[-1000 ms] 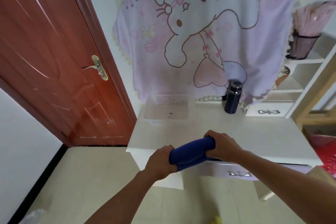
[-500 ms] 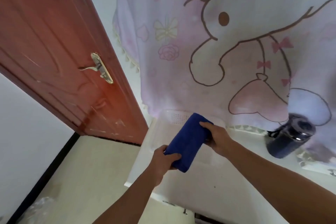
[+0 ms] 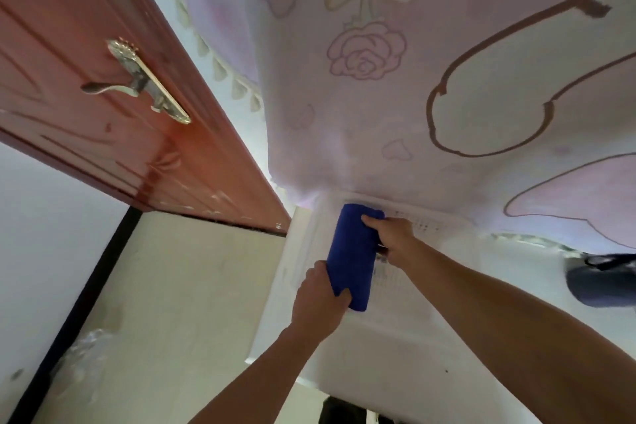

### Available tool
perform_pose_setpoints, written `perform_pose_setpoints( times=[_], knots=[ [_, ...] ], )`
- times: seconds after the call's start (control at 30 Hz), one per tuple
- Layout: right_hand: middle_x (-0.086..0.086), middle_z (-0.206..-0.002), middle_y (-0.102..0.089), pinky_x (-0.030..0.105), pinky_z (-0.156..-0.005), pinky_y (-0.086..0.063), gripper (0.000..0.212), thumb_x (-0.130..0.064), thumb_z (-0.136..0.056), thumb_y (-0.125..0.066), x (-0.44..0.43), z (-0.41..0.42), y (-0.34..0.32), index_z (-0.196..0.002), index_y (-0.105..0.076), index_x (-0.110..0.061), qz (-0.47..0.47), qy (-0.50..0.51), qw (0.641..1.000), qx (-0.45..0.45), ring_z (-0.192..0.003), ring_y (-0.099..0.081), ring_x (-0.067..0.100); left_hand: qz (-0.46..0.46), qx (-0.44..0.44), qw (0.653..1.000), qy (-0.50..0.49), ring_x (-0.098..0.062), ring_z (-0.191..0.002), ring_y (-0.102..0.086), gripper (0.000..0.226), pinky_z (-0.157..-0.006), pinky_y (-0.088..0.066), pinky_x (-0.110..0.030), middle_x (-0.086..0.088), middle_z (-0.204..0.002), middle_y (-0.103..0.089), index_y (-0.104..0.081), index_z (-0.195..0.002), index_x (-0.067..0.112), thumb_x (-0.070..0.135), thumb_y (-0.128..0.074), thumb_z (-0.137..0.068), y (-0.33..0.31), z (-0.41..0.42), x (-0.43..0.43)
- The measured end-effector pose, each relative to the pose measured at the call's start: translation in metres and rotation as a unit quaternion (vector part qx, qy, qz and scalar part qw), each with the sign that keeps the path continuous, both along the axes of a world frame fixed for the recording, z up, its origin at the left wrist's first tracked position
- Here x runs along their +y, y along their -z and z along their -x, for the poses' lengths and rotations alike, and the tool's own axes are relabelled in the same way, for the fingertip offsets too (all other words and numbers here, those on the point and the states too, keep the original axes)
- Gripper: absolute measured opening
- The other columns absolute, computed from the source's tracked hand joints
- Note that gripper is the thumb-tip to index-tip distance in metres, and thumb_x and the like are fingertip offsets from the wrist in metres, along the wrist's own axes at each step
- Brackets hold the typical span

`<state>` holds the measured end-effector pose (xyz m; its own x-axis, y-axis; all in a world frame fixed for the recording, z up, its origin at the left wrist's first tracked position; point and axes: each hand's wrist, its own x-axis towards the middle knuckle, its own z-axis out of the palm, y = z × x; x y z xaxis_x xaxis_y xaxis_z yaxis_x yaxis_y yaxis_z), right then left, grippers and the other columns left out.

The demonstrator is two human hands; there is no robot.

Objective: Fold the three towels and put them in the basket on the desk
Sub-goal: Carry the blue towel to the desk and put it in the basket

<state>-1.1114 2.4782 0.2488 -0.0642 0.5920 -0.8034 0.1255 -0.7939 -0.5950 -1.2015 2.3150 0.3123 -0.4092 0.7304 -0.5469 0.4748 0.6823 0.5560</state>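
Note:
A folded dark blue towel (image 3: 351,251) is held lengthwise over the left part of the white perforated basket (image 3: 426,222) on the white desk (image 3: 395,348). My left hand (image 3: 320,299) grips the towel's near end. My right hand (image 3: 389,234) holds its far end from the right side. The towel hangs low inside the basket's rim; whether it touches the bottom I cannot tell. No other towels are in view.
A pink cartoon blanket (image 3: 413,96) hangs right behind the basket. A dark blue flask (image 3: 599,282) stands on the desk at the right. A red-brown door (image 3: 103,96) with a brass handle (image 3: 137,83) is to the left, above a beige floor (image 3: 172,303).
I have come much closer to the desk. Both hands carried the towel from the desk's front edge up and forward over the basket, turning it lengthwise.

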Motion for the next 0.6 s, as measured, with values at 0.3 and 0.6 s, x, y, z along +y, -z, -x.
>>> perform_pose_setpoints(
  times=[0.3,0.6],
  knots=[
    [0.009,-0.098,-0.070,0.040,-0.076,-0.058,0.050,-0.046,-0.073,-0.078,0.002,0.020,0.020,-0.102,-0.065,-0.007,-0.142,-0.204,0.942,-0.224,-0.088,-0.068,0.030,0.027,0.173,0.907,0.383,-0.023,-0.111,-0.047,0.040,-0.094,-0.041,-0.037,-0.005,-0.125,-0.050,-0.059,-0.116,0.018,0.039,-0.028,-0.102,0.027,0.012,0.004],
    [0.006,-0.135,-0.046,0.041,-0.091,-0.049,0.056,-0.007,-0.092,-0.049,-0.017,0.001,-0.001,-0.146,-0.038,-0.017,-0.452,-0.569,0.613,-0.309,-0.125,-0.041,0.028,0.057,0.188,0.884,0.425,-0.028,-0.123,-0.037,0.067,-0.101,-0.033,-0.041,-0.007,-0.136,-0.040,-0.043,-0.135,0.023,0.062,-0.011,-0.091,0.031,0.007,-0.005]
  ],
)
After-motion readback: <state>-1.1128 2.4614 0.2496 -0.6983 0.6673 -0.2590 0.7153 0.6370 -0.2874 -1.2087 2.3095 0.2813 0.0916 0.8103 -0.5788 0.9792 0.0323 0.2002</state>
